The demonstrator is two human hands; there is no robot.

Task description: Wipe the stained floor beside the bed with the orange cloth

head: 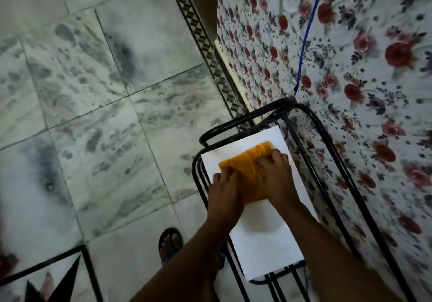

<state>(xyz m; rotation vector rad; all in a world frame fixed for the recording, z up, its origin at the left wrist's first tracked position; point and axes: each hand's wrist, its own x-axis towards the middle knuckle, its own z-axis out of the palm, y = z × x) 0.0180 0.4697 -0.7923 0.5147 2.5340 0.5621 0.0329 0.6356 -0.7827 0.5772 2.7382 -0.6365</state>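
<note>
Orange cloth (247, 163) lies folded on white worktop (264, 243) inside black metal frame (233, 126), hard against bed (350, 67) with flowered sheet.
Both hands on cloth: left hand (225, 193) at its near-left corner, right hand (274, 175) over its right half; fingers curled onto fabric, whether gripping or only pressing cannot tell.
Cloth long axis runs from near-left to far-right, far end pointing toward bed.
Stained floor (93, 91) lies left of and below hands, well apart; left hand nearer.
Likely next: lift cloth, carry leftward and down to dark smears.
</note>
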